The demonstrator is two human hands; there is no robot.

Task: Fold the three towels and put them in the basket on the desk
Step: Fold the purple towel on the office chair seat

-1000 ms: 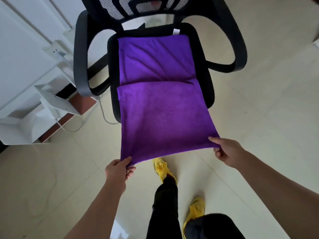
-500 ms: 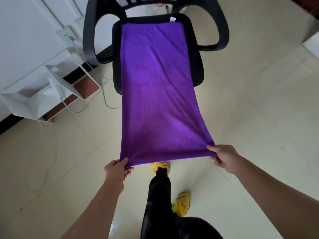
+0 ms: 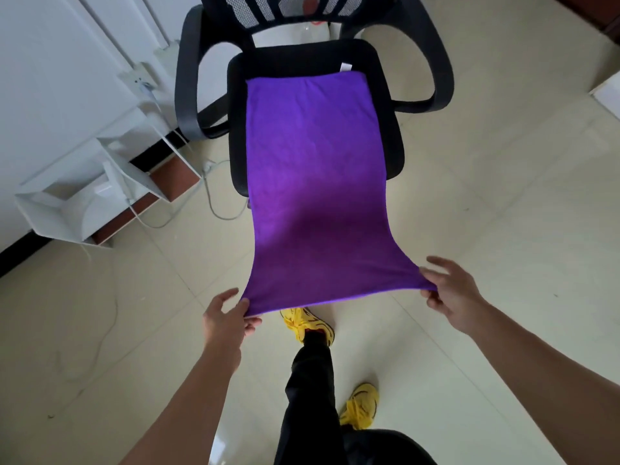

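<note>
Presently, one purple towel (image 3: 315, 182) is spread out flat in a single layer, with its long axis running from the person straight away toward the chair (image 3: 315, 55) back. Far end: lies on the black seat (image 3: 392, 152), its short edge square across the seat, just short of the seat's rear rim. A small white tag (image 3: 345, 67) shows at the far right corner. Near end: overhangs the seat's front edge and is held up in the air above the tiled floor (image 3: 503, 213), stretched taut between the two hands.

Left hand (image 3: 226, 317): pinches the near left corner between thumb and fingers; the remaining fingers are loosely spread. Right hand (image 3: 449, 290): pinches the near right corner, which is drawn out into a point; its other fingers are fanned open above the cloth. Both arms are bare and reach forward, well apart.

The towel narrows slightly at mid-length and flares toward the held corners. The near short edge sags in a shallow curve between the hands.

Below the near edge, one yellow shoe (image 3: 307, 322) stands on the floor; the second (image 3: 360, 406) is set further back. A white rack (image 3: 84, 203) and a loose cable (image 3: 214, 203) lie left of the chair.
</note>
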